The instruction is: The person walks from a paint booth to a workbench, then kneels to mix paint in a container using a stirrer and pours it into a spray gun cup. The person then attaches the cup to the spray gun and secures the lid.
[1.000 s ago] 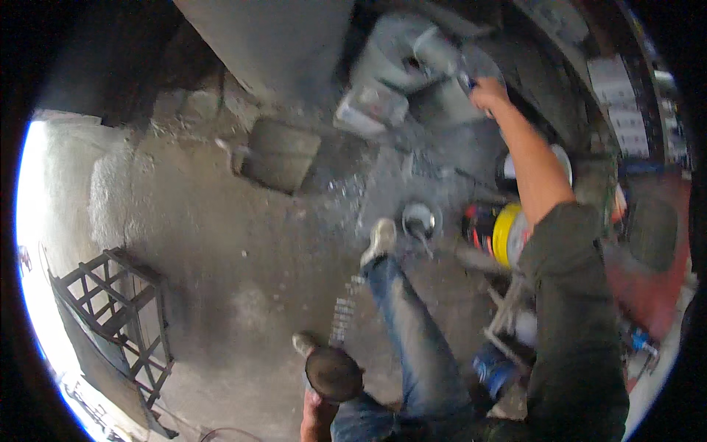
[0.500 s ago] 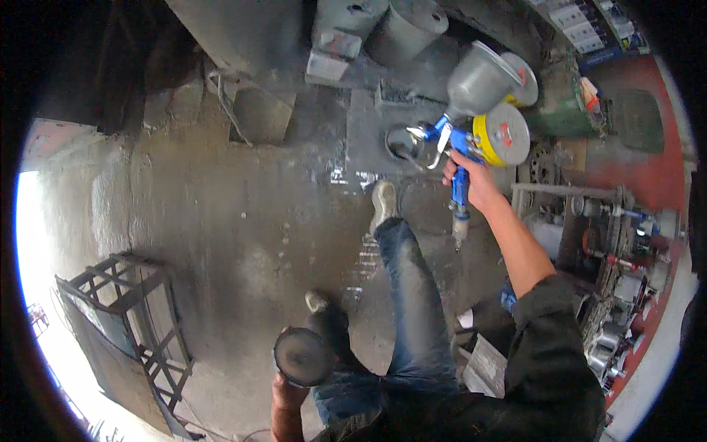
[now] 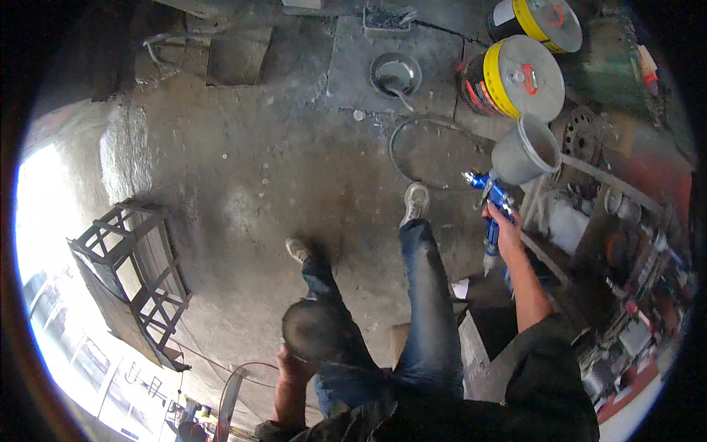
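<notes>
In my right hand (image 3: 504,230) is a blue spray gun (image 3: 499,197), its handle wrapped by my fingers. A large grey cup (image 3: 519,158) sits on top of the gun, its wide round rim tilted to the right. My left hand (image 3: 292,366), low in front of my body, is closed at the near edge of a round dark vessel (image 3: 317,329) with a brownish top. Whether that vessel is open or lidded is too blurred to tell. Past the gun stands a yellow-banded drum (image 3: 513,81) with a pale lid.
A second drum (image 3: 541,22) stands farther back. A round pan (image 3: 395,75) and a looped hose (image 3: 395,151) lie on the floor ahead. At the left is a metal frame stand (image 3: 132,258). Cluttered shelving (image 3: 633,295) runs along the right, beside a bright opening's opposite side.
The spray gun has come lower and to the right in view, and its cup tilts more to the right. My view has swung, with drums and floor shifting. The left hand still holds the vessel.
</notes>
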Demonstrator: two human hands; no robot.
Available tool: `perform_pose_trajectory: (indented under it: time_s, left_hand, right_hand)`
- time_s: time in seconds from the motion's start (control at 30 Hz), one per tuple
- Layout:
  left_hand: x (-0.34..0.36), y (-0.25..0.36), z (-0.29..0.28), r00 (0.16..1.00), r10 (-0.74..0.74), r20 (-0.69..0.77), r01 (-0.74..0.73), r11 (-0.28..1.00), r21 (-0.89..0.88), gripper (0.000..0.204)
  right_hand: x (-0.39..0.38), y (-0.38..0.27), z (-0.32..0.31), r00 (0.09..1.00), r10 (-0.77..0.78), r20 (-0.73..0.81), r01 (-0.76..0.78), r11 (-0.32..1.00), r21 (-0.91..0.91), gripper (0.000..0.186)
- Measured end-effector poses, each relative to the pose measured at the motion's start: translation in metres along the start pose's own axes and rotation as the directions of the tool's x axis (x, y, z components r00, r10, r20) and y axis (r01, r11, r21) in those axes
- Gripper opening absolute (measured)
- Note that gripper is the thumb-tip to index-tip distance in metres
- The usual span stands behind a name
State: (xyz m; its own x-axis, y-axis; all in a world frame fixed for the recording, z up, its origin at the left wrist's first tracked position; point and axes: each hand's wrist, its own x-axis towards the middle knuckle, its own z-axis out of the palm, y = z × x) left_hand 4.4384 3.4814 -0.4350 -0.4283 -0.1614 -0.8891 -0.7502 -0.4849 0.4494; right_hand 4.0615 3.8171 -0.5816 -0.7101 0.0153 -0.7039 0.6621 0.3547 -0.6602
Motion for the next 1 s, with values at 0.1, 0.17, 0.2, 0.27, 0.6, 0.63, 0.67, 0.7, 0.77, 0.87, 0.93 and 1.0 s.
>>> perform_pose_trajectory:
  time_s: [0.1,0.17,0.2,0.27,0.6,0.63,0.67,0.7,0.77,0.87,0.93,1.0]
  left_hand:
    - [0.023,0.059,0.104,0.988,0.033,0.150,0.072,0.762,-0.643,0.105]
    - [0.040,0.065,0.143,0.962,0.074,0.264,0.132,0.721,-0.680,0.107]
    - [0.045,0.065,0.156,0.953,0.085,0.291,0.145,0.715,-0.684,0.108]
    - [0.056,0.067,0.179,0.942,0.096,0.320,0.159,0.713,-0.683,0.110]
    - [0.172,0.114,0.187,0.931,0.243,0.272,0.032,0.687,-0.726,0.112]
    - [0.191,0.119,0.184,0.923,0.269,0.276,0.018,0.685,-0.728,0.111]
    - [0.210,0.124,0.179,0.915,0.296,0.274,0.000,0.679,-0.734,0.111]
    - [0.228,0.130,0.175,0.904,0.314,0.290,0.005,0.670,-0.742,0.111]
    - [0.272,0.135,0.163,0.876,0.361,0.320,-0.015,0.683,-0.730,0.109]
    - [0.345,0.141,0.150,0.854,0.453,0.256,-0.179,0.717,-0.674,0.104]
    - [0.396,0.151,0.143,0.859,0.492,0.145,-0.280,0.686,-0.672,0.098]
    - [0.429,0.165,0.136,0.847,0.503,0.172,-0.229,0.636,-0.737,0.094]
  right_hand:
    - [0.034,0.013,-0.022,1.000,0.014,-0.002,-0.014,0.999,0.044,0.019]
    - [0.047,0.013,-0.033,0.999,0.032,0.002,-0.032,0.997,0.073,0.017]
    - [0.052,0.014,-0.036,0.999,0.039,0.004,-0.040,0.995,0.087,0.016]
    - [0.067,0.015,-0.043,0.999,0.029,0.014,-0.030,0.997,0.071,0.016]
    - [0.143,0.086,-0.023,0.997,0.070,0.015,-0.066,0.977,-0.201,0.025]
    - [0.153,0.100,-0.016,0.998,0.019,0.061,-0.012,0.994,-0.112,0.025]
    - [0.162,0.103,-0.008,0.996,0.041,0.077,-0.029,0.989,-0.147,0.025]
    - [0.172,0.105,-0.002,0.994,0.064,0.093,-0.046,0.982,-0.182,0.024]
    - [0.203,0.132,0.004,0.988,0.091,0.126,-0.060,0.971,-0.231,0.023]
    - [0.248,0.163,0.010,0.972,0.096,0.216,-0.025,0.950,-0.310,0.023]
    - [0.278,0.181,0.014,0.961,0.097,0.259,-0.005,0.942,-0.335,0.022]
    - [0.307,0.202,0.017,0.957,0.107,0.269,-0.011,0.942,-0.336,0.022]
